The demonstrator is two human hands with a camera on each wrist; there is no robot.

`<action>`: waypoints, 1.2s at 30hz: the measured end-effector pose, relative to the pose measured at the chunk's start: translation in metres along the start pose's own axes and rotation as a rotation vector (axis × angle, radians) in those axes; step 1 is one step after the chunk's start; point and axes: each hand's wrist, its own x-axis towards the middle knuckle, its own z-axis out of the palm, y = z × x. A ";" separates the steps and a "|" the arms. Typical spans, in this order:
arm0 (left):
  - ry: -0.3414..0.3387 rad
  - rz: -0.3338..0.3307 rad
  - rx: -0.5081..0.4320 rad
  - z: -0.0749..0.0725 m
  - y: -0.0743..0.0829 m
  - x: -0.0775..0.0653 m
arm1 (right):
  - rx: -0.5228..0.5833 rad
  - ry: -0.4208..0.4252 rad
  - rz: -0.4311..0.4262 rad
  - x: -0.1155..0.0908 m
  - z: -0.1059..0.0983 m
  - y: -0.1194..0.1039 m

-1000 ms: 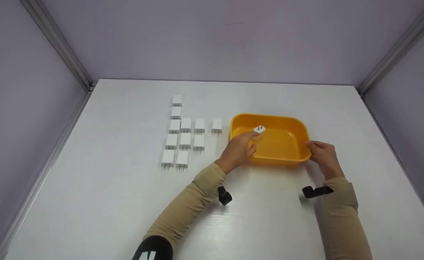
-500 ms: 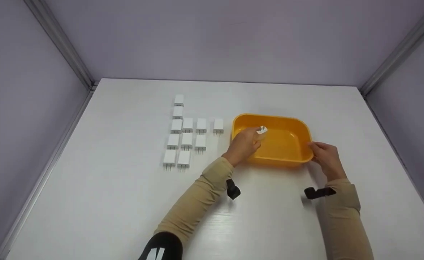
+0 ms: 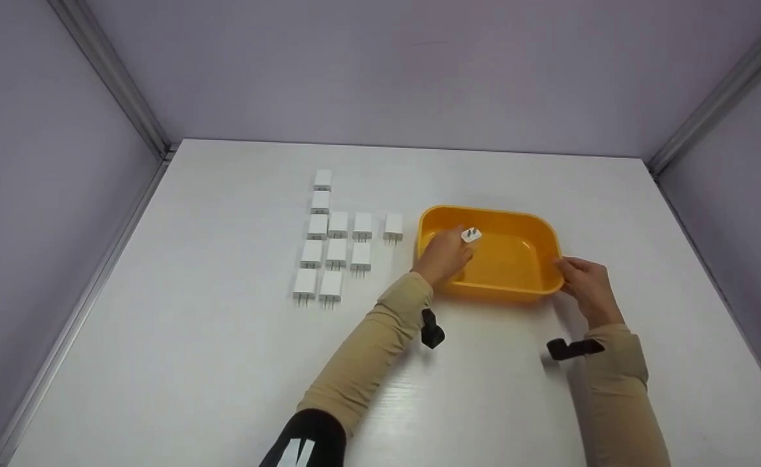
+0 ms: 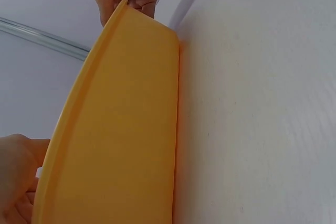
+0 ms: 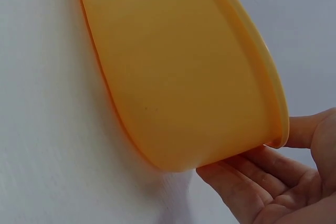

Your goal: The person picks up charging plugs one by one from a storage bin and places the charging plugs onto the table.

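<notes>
My left hand (image 3: 444,256) pinches a white plug charger (image 3: 470,235) over the left part of a yellow plastic basin (image 3: 507,266), its two prongs turned up toward the head camera. Only a sliver of the charger shows past the basin's rim in the left wrist view, beside the left hand (image 4: 16,179). At the basin's right end, my right hand (image 3: 586,285) grips the rim. The right wrist view shows the thumb over that rim and the right hand's fingers (image 5: 236,182) against the outer wall. No other charger is visible inside the basin.
Several white chargers (image 3: 337,251) lie in uneven columns left of the basin, prongs toward the person. One charger (image 3: 393,226) sits apart, nearest the basin. The white table (image 3: 225,363) meets pale walls at the back and sides.
My left hand has shifted a little to the right, deeper over the basin, and the charger in it has turned. The right hand keeps its grip on the rim.
</notes>
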 end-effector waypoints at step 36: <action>-0.067 -0.108 -0.033 0.010 0.003 0.014 | -0.038 0.018 -0.009 -0.004 0.002 -0.001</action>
